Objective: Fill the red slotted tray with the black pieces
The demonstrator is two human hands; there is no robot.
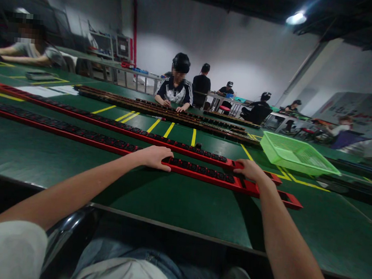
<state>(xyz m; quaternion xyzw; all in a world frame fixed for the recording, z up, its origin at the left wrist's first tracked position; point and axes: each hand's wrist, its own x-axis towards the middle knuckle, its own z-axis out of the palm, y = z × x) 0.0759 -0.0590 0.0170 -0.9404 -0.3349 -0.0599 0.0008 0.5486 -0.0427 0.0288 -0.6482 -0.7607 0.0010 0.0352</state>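
Two long, narrow red rails with rows of square black pieces lie side by side across the table. My left hand [157, 158] is closed around the near red rail [199, 173], thumb on the near side and fingers on the far side. Reaching across that rail's right part, my right hand [250, 169] has its fingers and thumb bent around the far red rail [185, 146] close to its right end. My right wrist hides a piece of the near rail, and the hand covers part of the far one.
Beyond the rails, several dark brown strips [137, 105] lie on the green table [192, 218], which has yellow tape lines. A light green plastic basket [297, 155] stands at the right. White papers [43, 91] lie at the left. A person [176, 86] works opposite; others sit farther back.
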